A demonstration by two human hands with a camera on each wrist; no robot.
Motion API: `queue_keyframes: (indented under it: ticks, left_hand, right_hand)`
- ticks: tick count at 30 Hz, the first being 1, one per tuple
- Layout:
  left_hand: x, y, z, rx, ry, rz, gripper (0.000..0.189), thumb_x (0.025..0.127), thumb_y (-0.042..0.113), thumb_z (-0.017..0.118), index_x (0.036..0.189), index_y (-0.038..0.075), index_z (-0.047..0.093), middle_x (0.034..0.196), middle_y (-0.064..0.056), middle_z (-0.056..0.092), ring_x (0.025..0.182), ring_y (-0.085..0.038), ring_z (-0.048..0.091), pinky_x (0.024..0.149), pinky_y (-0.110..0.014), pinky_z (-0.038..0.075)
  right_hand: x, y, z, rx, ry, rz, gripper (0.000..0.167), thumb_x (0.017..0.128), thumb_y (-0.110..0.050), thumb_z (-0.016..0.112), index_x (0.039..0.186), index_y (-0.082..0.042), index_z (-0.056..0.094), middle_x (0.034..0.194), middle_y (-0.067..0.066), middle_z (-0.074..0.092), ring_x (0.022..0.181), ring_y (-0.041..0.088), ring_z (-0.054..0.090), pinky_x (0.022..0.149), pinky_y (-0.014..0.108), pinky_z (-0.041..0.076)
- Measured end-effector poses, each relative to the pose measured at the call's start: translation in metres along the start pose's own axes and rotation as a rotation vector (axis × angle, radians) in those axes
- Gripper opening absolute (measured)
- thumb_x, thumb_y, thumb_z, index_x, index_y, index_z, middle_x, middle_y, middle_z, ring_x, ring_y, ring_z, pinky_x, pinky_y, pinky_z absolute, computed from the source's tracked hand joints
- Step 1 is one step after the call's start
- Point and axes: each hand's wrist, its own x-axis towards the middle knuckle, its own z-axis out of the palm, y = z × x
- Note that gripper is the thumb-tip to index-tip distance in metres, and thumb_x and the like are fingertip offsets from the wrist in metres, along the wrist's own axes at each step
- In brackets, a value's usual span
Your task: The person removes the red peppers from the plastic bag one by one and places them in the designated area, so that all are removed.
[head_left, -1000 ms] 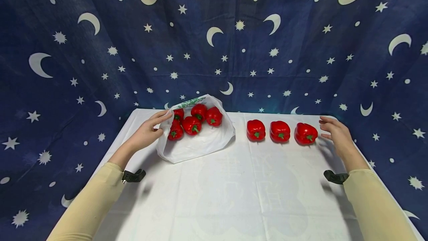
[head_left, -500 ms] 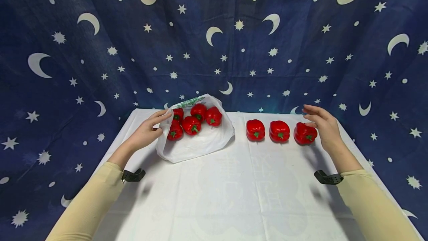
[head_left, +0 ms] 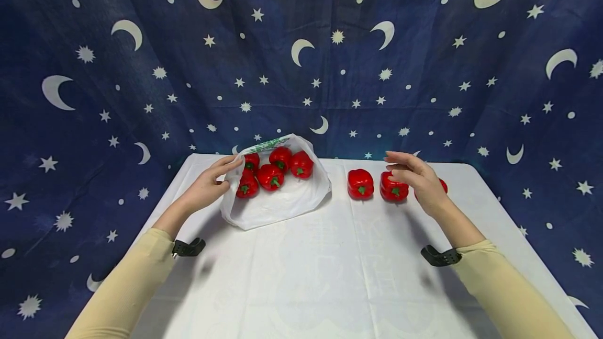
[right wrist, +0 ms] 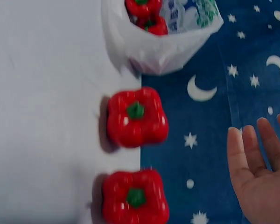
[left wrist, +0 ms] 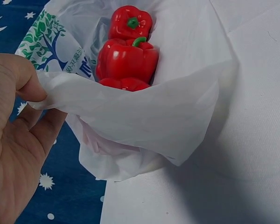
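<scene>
My left hand (head_left: 209, 183) pinches the rim of a white plastic bag (left wrist: 144, 116) between thumb and fingers, holding its mouth open. Inside the bag lie several red bell peppers (head_left: 270, 176) with green stems. To the right of the bag, three more bell peppers stand in a row: a left one (head_left: 360, 184), a middle one (head_left: 394, 191) and a right one (head_left: 444, 185), mostly hidden behind my right hand (head_left: 421, 178). That hand is over the row with nothing in it, its fingers extended and overlapping the middle pepper in the head view.
A white cloth (head_left: 311, 276) covers the table. Behind it hangs a dark blue curtain (head_left: 301, 88) with moons and stars. Each wrist wears a black band, a left one (head_left: 188, 247) and a right one (head_left: 440, 256).
My right hand has moved left, from beside the right-hand bell pepper to over the middle one. The left hand and the bag have stayed in place.
</scene>
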Motion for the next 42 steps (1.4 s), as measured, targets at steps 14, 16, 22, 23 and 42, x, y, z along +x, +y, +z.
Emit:
queue_keyframes:
  ticks: [14, 16, 22, 23, 42]
  left_hand:
    - [0.000, 0.001, 0.001, -0.037, -0.001, 0.001, 0.066, 0.096, -0.006, 0.047, 0.157, 0.017, 0.043, 0.167, -0.002, 0.024, 0.150, -0.030, 0.027, 0.096, -0.046, 0.046]
    - [0.000, 0.001, 0.001, -0.041, 0.000, -0.001, 0.066, 0.096, -0.007, 0.046, 0.157, 0.017, 0.044, 0.167, -0.003, 0.023, 0.151, -0.031, 0.026, 0.102, -0.052, 0.043]
    - [0.001, -0.001, 0.002, -0.007, 0.009, 0.007, 0.067, 0.095, -0.007, 0.047, 0.157, 0.018, 0.044, 0.167, -0.003, 0.025, 0.149, -0.030, 0.028, 0.087, -0.040, 0.046]
    - [0.001, -0.002, 0.002, -0.002, 0.010, 0.007, 0.068, 0.095, -0.007, 0.047, 0.157, 0.018, 0.044, 0.167, -0.003, 0.026, 0.149, -0.030, 0.028, 0.084, -0.037, 0.045]
    - [0.002, 0.000, 0.002, -0.032, 0.008, -0.008, 0.067, 0.096, -0.006, 0.047, 0.158, 0.020, 0.043, 0.167, -0.001, 0.024, 0.150, -0.030, 0.027, 0.100, -0.051, 0.045]
  right_hand:
    - [0.009, -0.009, 0.057, 0.063, -0.282, 0.053, 0.066, 0.091, -0.014, 0.072, 0.152, -0.009, 0.047, 0.152, 0.012, 0.048, 0.138, 0.039, 0.043, 0.092, 0.035, 0.054]
    - [0.010, -0.008, 0.065, 0.055, -0.311, 0.052, 0.067, 0.091, -0.017, 0.073, 0.153, -0.010, 0.046, 0.153, 0.011, 0.047, 0.138, 0.039, 0.043, 0.094, 0.038, 0.054]
    - [0.016, -0.007, 0.086, 0.046, -0.377, 0.027, 0.068, 0.091, -0.019, 0.074, 0.153, -0.013, 0.047, 0.154, 0.006, 0.046, 0.139, 0.033, 0.044, 0.102, 0.051, 0.048]
    - [0.017, -0.007, 0.089, 0.054, -0.384, 0.021, 0.068, 0.091, -0.018, 0.074, 0.153, -0.012, 0.047, 0.154, 0.006, 0.046, 0.139, 0.034, 0.044, 0.103, 0.051, 0.047]
    - [0.042, -0.003, 0.145, 0.038, -0.444, 0.029, 0.066, 0.091, -0.023, 0.077, 0.151, -0.018, 0.051, 0.149, -0.001, 0.051, 0.140, 0.031, 0.044, 0.103, 0.047, 0.048]
